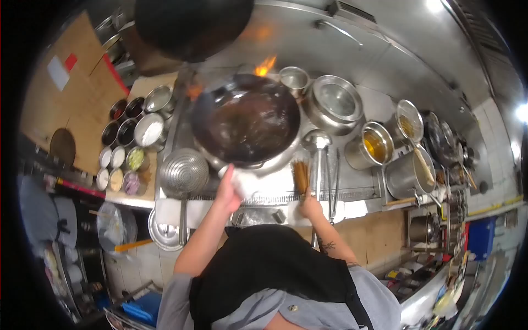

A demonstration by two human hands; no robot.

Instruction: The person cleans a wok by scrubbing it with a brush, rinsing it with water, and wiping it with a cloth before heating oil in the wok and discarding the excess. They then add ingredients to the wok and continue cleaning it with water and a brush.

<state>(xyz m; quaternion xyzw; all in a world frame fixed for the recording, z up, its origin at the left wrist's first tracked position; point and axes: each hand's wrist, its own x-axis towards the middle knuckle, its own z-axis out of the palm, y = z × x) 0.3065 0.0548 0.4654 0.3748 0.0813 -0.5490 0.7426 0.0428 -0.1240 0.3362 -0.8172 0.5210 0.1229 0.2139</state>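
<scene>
A large dark wok (246,120) with dark, shiny liquid in it sits on the stove, and a flame (265,66) rises behind its far rim. My left hand (228,192) is at the wok's near edge, closed on a white cloth (246,182). To the right, my right hand (311,207) is closed round the lower end of a brown bamboo brush (301,177), whose bristles point away from me. A steel ladle (317,141) lies just right of the brush. Left of the wok is a perforated strainer (184,171).
Small seasoning containers (126,132) stand at the left. A lidded steel pot (333,104) is behind right of the wok, with a pot of yellow oil (369,145) nearer. Another dark wok (193,25) is at the top. A person's grey sleeve (39,212) shows far left.
</scene>
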